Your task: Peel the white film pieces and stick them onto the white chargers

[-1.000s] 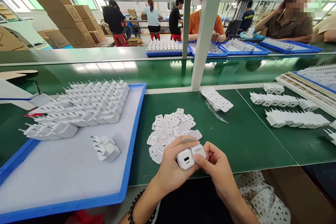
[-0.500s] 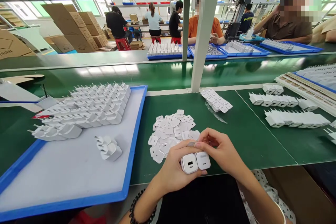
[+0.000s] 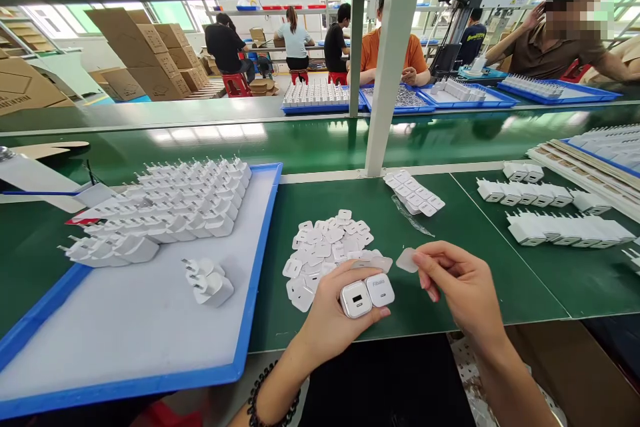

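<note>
My left hand (image 3: 324,317) is closed round two white charger plugs (image 3: 357,307) held side by side, their port faces toward me. One face has a wide and a narrow slot; the other has one narrow slot and grey lettering. A thin white piece (image 3: 376,264) shows just above the fingers; whether they grip it I cannot tell. To the right, my right hand (image 3: 463,287) pinches a small rounded-square white label (image 3: 407,260) by its edge, apart from the plugs. Behind the left hand lies a loose pile of similar white square pieces (image 3: 325,240).
A blue-rimmed tray (image 3: 267,220) on the left bears rows of white plugs, pins up. Sheets of white squares (image 3: 414,192) lie beyond the hands. More plugs (image 3: 565,230) stand in rows at the right. A metal post (image 3: 383,107) rises ahead; co-workers (image 3: 415,60) sit beyond.
My right hand has moved right, away from the plugs, with a small white label in its fingers. My left hand has tilted the plugs slightly, and lettering now shows clearly on one.
</note>
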`<state>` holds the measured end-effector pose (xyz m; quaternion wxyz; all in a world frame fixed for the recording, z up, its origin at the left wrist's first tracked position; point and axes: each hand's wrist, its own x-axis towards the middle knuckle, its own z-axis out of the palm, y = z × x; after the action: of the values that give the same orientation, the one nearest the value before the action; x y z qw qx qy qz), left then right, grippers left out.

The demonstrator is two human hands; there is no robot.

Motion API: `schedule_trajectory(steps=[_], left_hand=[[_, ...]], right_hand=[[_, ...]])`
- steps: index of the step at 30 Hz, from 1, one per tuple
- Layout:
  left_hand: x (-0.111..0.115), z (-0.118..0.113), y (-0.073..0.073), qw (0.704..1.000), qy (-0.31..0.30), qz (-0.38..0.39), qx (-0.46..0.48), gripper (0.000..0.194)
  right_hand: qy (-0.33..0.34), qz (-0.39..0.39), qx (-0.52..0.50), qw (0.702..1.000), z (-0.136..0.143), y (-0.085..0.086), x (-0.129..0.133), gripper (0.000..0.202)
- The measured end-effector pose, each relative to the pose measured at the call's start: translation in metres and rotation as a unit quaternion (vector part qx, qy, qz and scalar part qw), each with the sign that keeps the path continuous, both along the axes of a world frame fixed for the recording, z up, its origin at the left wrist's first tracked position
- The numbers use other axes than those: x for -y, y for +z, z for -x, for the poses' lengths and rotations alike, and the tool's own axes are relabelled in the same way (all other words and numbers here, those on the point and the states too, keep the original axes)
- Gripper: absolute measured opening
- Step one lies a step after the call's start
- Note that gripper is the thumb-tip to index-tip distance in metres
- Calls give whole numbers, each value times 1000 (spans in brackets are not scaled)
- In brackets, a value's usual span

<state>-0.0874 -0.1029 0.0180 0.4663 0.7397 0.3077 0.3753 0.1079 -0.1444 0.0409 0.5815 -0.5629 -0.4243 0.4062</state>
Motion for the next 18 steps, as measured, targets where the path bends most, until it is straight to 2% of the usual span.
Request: schedule_trajectory(steps=[2,6,10,12,15,18], left_hand=[[0,-1,0,1000,8,-7,2,39],[0,-3,-1,998,32,-45,12,37],[0,-4,-6,993,58,-101,22,39],[0,-3,-9,988,69,-133,25,41],[0,-2,-13,979,84,-185,24,42],[1,-2,-17,968,94,-234,15,44]], right_hand=[[7,3,-61,998,2,2,7,17],[101,33,-143,984,17,6,25,22],[81,92,-188,975,42,2,33,27],[95,109,-206,968,51,-4,31,26],[105,109,-230,961,57,-13,27,23],[83,102,-254,958,61,-19,22,23]])
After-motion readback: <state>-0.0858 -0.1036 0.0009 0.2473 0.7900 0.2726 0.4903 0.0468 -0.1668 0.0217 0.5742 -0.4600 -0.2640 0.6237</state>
